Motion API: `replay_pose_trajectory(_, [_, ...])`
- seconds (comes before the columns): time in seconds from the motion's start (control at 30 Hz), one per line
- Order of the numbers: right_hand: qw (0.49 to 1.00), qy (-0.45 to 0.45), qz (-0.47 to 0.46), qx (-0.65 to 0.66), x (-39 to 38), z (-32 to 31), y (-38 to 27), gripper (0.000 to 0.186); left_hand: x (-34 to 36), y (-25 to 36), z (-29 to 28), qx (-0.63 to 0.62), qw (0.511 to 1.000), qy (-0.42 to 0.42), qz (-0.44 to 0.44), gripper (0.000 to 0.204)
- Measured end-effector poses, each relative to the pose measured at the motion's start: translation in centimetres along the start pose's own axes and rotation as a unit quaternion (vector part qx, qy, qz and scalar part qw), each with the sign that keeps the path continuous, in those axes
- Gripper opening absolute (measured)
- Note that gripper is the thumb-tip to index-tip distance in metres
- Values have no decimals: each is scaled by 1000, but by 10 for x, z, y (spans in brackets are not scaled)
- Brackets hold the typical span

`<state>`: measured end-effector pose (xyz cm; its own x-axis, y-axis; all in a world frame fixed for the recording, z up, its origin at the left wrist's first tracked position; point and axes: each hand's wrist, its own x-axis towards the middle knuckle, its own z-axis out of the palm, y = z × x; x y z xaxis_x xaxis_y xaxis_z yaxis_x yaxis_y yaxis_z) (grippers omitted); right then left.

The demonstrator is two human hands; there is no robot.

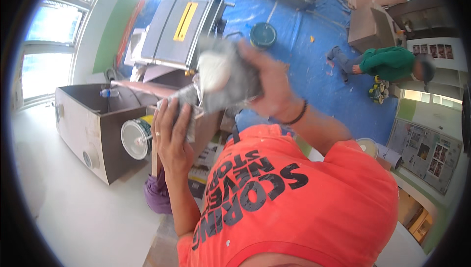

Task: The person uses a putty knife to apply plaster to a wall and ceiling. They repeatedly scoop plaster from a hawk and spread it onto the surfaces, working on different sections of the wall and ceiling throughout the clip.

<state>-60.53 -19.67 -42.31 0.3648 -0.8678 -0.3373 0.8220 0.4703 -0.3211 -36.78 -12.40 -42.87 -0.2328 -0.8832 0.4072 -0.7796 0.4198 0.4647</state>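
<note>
A grey, crumpled plastic bag (pixel 235 83) with a white lump or patch on it is held up in front of my chest, partly smeared by motion. My right hand (pixel 274 83), a dark band at its wrist, grips the bag's right side with the fingers behind it. Lower and to the left, my left hand (pixel 171 137) has its fingers bent over the bag's crumpled, shiny lower end. A thin wooden strip (pixel 154 156) shows beside the left hand; whether the hand holds it I cannot tell. Close by the left fingers is a white-lidded tub (pixel 135 139).
A table saw (pixel 169 34) with a yellow insert stands ahead, left of a dark teal bucket (pixel 263 35) on blue sheeting (pixel 304 71). At left is a brown open box (pixel 103 134) with a bottle inside. A co-worker in green (pixel 387 65) bends near paint cans (pixel 378 90) at right.
</note>
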Motion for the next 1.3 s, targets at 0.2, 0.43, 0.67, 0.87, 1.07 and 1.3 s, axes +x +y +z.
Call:
replay_pose_trajectory(0.2, [960,-2,-229,-163,0,-37,-3,33,8,23,31,-444,809,188,-336,31])
replay_pose_trajectory(0.43, [752,57,-485,-444,-15,-81,-24,40,-38,16,44,-244,929,-185,-207,33])
replay_pose_trajectory(0.67, [935,190,-270,-132,-62,-123,-65,40,-154,-35,113,-237,846,-138,-457,35])
replay_pose_trajectory(0.87, [937,276,-151,-152,-63,-168,-48,39,-257,-63,178,-242,822,-28,-515,40])
replay_pose_trajectory(1.07, [963,135,-108,-208,-19,-201,-49,37,-297,-87,229,-348,755,66,-552,43])
replay_pose_trajectory(1.3, [960,-143,-92,-224,3,-322,-73,41,-301,-106,292,-359,790,245,-433,10])
